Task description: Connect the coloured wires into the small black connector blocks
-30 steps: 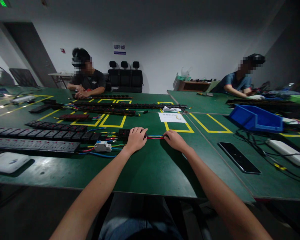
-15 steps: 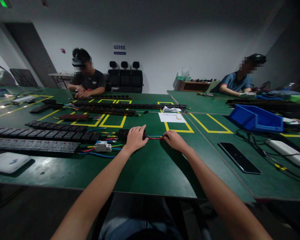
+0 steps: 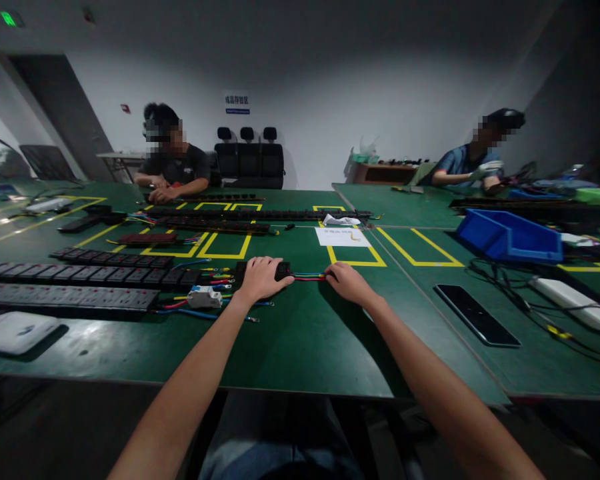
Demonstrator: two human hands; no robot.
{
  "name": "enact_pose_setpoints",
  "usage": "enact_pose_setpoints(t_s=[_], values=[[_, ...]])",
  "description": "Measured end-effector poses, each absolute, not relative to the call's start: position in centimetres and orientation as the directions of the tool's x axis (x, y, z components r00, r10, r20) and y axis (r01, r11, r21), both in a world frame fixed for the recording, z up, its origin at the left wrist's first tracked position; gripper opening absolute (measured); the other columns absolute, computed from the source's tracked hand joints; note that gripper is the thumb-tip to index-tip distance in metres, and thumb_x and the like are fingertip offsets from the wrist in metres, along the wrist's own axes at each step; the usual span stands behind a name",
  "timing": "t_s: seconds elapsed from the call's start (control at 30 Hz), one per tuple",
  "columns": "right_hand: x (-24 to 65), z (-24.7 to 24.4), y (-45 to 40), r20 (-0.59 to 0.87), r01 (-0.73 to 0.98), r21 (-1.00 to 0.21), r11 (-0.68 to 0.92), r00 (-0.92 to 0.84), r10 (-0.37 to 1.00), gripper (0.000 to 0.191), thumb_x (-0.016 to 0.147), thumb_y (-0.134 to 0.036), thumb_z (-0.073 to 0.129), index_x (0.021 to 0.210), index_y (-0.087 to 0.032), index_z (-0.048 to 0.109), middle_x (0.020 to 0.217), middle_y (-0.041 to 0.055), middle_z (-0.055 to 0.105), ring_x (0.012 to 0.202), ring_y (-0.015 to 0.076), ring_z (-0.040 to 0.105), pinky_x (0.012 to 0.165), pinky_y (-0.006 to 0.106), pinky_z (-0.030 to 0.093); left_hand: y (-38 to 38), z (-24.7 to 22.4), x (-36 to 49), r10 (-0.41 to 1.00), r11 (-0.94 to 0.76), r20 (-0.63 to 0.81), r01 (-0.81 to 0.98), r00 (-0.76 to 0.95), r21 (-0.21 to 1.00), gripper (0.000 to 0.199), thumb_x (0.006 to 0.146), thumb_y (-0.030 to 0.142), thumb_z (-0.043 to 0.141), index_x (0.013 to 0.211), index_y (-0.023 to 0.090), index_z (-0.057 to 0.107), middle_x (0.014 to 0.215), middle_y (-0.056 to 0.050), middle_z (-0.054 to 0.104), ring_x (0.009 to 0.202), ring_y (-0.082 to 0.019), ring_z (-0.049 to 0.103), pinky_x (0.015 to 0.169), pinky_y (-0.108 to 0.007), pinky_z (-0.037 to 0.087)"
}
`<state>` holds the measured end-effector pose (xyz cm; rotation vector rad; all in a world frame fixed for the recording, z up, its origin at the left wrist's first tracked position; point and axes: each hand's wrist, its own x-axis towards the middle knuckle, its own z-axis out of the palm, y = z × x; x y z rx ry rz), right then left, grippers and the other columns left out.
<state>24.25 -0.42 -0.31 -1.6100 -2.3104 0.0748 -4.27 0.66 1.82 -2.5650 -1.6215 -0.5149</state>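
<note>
My left hand (image 3: 263, 280) lies over a short black socket block (image 3: 283, 270), fingers across its top and thumb along the near side. Thin wires (image 3: 309, 275) in blue, green and red run from the block's right end. Their far ends disappear into my right hand (image 3: 347, 281), whose fingers are pinched together around them. Left of the block lies a long black socket strip (image 3: 87, 273) with wire ends near my left wrist. A small white breaker (image 3: 205, 297) with coloured wires sits in front of it.
A grey socket strip (image 3: 70, 300) and a white box (image 3: 17, 332) lie at left. To the right are a phone (image 3: 475, 315), a blue bin (image 3: 510, 237) and a white power adapter (image 3: 577, 303) with black cables. Two people (image 3: 173, 167) work across the green table.
My left hand has slid slightly left, uncovering the block's right end. My right hand keeps its pinch on the wires. The person at far right has raised a gloved hand.
</note>
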Motion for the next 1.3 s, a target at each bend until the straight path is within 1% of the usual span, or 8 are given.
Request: enact_pose_setpoints(t_s=[0.27,0.4,0.7,1.03,1.3], values=[[24.36,-0.40,-0.37,0.238,0.898,-0.239,0.369,-0.315,0.919,0.016,0.098,-0.019,0.054,0.103,-0.017,0.069,0.108,0.0111,0.068,0.101,0.0214,0.062,0.089,0.029,0.045,0.73,1.52,-4.13,0.862,-0.448,0.321,0.886,0.392,0.121,0.069,0.092,0.075,0.044,0.134,0.023,0.063,0.126,-0.013,0.066,0.119,-0.034,0.057,0.107,-0.049,0.034],[24.43,-0.44,-0.35,0.243,0.896,-0.245,0.371,-0.314,0.918,0.015,0.098,-0.019,0.055,0.103,-0.016,0.069,0.107,0.0109,0.068,0.100,0.0212,0.062,0.089,0.029,0.045,0.75,1.38,-4.05,0.858,-0.449,0.328,0.887,0.395,0.106,0.070,0.093,0.074,0.043,0.133,0.021,0.063,0.125,-0.014,0.067,0.118,-0.034,0.057,0.107,-0.050,0.034],[24.58,-0.82,-0.07,0.246,0.896,-0.243,0.371,-0.313,0.917,0.015,0.098,-0.020,0.055,0.103,-0.017,0.069,0.108,0.0105,0.068,0.102,0.0208,0.062,0.091,0.029,0.045,0.73,1.19,-4.09,0.848,-0.457,0.344,0.885,0.403,0.089,0.069,0.094,0.074,0.040,0.134,0.022,0.062,0.125,-0.014,0.066,0.117,-0.033,0.057,0.106,-0.050,0.033],[24.41,-0.50,-0.28,0.241,0.902,-0.230,0.366,-0.312,0.919,0.015,0.098,-0.019,0.055,0.104,-0.017,0.069,0.107,0.0103,0.069,0.102,0.0210,0.063,0.091,0.028,0.045,0.52,1.46,-3.93,0.850,-0.451,0.339,0.889,0.403,0.076,0.065,0.094,0.072,0.042,0.131,0.023,0.064,0.123,-0.014,0.066,0.117,-0.034,0.057,0.104,-0.050,0.034],[24.39,-0.39,-0.39,0.236,0.900,-0.238,0.365,-0.311,0.921,0.016,0.098,-0.020,0.054,0.104,-0.017,0.069,0.108,0.0106,0.069,0.102,0.0210,0.062,0.090,0.029,0.045,0.52,1.46,-3.92,0.856,-0.447,0.328,0.891,0.400,0.077,0.066,0.094,0.073,0.041,0.132,0.023,0.062,0.125,-0.014,0.066,0.117,-0.034,0.056,0.104,-0.050,0.034]])
